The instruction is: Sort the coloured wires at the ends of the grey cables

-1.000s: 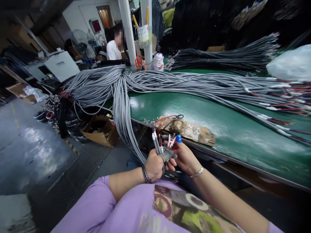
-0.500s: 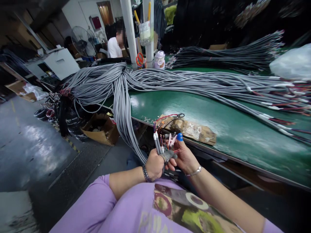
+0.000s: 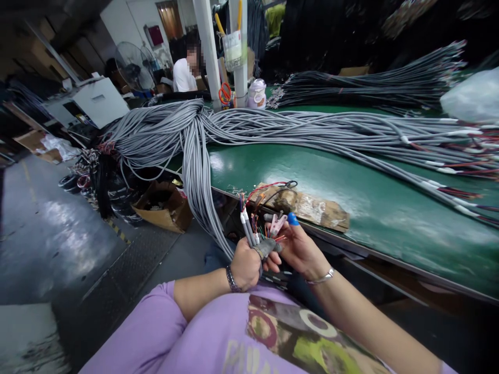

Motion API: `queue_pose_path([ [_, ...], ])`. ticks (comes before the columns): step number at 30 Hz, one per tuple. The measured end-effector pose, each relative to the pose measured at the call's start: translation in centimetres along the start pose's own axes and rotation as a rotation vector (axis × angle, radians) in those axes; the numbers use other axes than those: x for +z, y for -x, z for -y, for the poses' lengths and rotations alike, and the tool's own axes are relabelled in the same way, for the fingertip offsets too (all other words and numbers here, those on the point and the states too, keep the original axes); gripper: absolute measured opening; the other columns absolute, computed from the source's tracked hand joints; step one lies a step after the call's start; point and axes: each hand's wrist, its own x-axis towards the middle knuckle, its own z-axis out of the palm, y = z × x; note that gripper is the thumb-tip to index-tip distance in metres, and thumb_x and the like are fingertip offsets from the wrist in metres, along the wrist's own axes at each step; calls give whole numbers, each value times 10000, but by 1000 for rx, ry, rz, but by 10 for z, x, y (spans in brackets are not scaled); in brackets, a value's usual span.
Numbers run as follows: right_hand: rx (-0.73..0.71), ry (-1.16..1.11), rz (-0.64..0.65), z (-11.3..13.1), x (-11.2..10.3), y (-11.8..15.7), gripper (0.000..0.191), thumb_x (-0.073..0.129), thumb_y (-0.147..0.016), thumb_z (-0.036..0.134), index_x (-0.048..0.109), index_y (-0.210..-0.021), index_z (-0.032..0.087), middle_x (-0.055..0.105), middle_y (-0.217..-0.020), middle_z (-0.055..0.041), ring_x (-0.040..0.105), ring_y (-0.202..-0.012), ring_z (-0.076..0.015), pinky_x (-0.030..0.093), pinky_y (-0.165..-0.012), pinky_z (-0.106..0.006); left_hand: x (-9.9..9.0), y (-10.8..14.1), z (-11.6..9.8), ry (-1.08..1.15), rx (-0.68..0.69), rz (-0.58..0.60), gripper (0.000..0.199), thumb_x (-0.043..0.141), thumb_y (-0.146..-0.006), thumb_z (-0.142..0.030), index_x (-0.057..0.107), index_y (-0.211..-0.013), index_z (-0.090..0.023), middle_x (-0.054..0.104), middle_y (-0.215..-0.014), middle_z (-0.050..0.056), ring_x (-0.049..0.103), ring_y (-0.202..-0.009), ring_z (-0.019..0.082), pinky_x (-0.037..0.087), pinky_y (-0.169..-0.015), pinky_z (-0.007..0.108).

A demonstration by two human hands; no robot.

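Note:
My left hand (image 3: 245, 265) is closed around a few grey cables (image 3: 246, 228), whose white-banded ends with thin coloured wires point up. A dark worn cover sits on its thumb. Close on the right is my right hand (image 3: 302, 252), its fingers curled by the thin orange-red wires (image 3: 279, 239) and its thumb capped in blue. The wires seem to be between its fingers, though the contact is partly hidden. A pale pink clip (image 3: 278, 224) stands beside the blue-capped thumb, near the table edge. I cannot tell what holds it.
A wooden board (image 3: 323, 212) with a red and a black lead lies on the green table (image 3: 249, 163). Long grey cables (image 3: 304, 127) stretch across behind it and hang over the edge. A cardboard box (image 3: 166, 208) stands on the floor. A person (image 3: 183, 75) sits in the background.
My right hand has shifted slightly right, its thumb a little farther from the cables. The held cable ends have tilted slightly left. My left hand keeps its grip.

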Motion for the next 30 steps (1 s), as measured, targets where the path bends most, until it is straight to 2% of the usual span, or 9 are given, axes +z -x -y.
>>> queue_pose_path([
  [3, 98, -42, 177, -3, -2, -1, 630, 376, -797, 781, 620, -972, 228, 585, -446, 23, 540, -330, -216, 482, -459, -384, 2, -2, -2, 5, -8, -15, 480, 712, -635, -571, 599, -706, -110, 613, -537, 31, 542, -383, 96, 267, -365, 183],
  [6, 106, -74, 249, -7, -5, -4, 645, 342, -818, 773, 625, -974, 215, 570, -400, 18, 566, -342, -235, 492, -450, -383, 2, -4, 0, 0, -7, -25, 474, 709, -638, -568, 596, -689, -110, 604, -524, 29, 534, -374, 95, 259, -363, 184],
  [9, 89, -105, 233, -9, -6, -7, 599, 374, -821, 756, 634, -913, 224, 596, -437, 17, 546, -319, -213, 485, -425, -371, 0, -6, 3, -27, -2, -19, 467, 700, -653, -558, 615, -703, -102, 597, -515, 28, 539, -378, 99, 254, -364, 186],
  [14, 6, -103, 46, -6, -11, -2, 499, 536, -785, 701, 650, -819, 216, 670, -667, -9, 570, -433, -153, 483, -460, -310, -6, -4, 6, -62, 18, 13, 466, 686, -676, -560, 617, -713, -101, 605, -524, 35, 540, -380, 99, 258, -366, 187],
  [17, 72, 27, 63, -1, -19, 6, 496, 599, -754, 683, 652, -777, 191, 651, -698, -27, 579, -542, -144, 482, -538, -287, -12, -2, 11, -108, 22, 36, 481, 676, -686, -579, 609, -712, -104, 613, -540, 41, 549, -393, 102, 263, -363, 186],
  [20, 117, 237, 74, 6, -25, 13, 426, 730, -698, 581, 638, -735, 166, 630, -668, -22, 554, -575, -130, 448, -570, -268, -18, 0, 16, -188, 24, 74, 492, 655, -701, -598, 597, -693, -110, 621, -560, 47, 560, -414, 103, 289, -371, 184],
  [23, 60, 469, 77, 13, -22, 18, 362, 800, -657, 474, 640, -710, 154, 614, -637, -3, 518, -565, -116, 418, -568, -259, -21, 0, 17, -266, -9, 144, 466, 671, -691, -578, 585, -704, -120, 620, -560, 37, 563, -420, 106, 337, -391, 190],
  [27, 0, 701, 178, 19, -10, 23, 371, 747, -695, 510, 676, -751, 151, 656, -695, -20, 545, -611, -140, 446, -622, -284, -20, 0, 12, -349, -146, 300, 426, 725, -645, -518, 571, -653, -121, 609, -534, 39, 566, -426, 115, 363, -404, 197],
  [30, -69, 715, 98, 16, -11, 26, 413, 727, -688, 562, 672, -734, 155, 651, -702, -19, 547, -641, -146, 455, -651, -290, -20, 0, 11, -353, -171, 296, 437, 710, -658, -529, 574, -623, -115, 612, -533, 51, 570, -428, 117, 370, -405, 198],
])
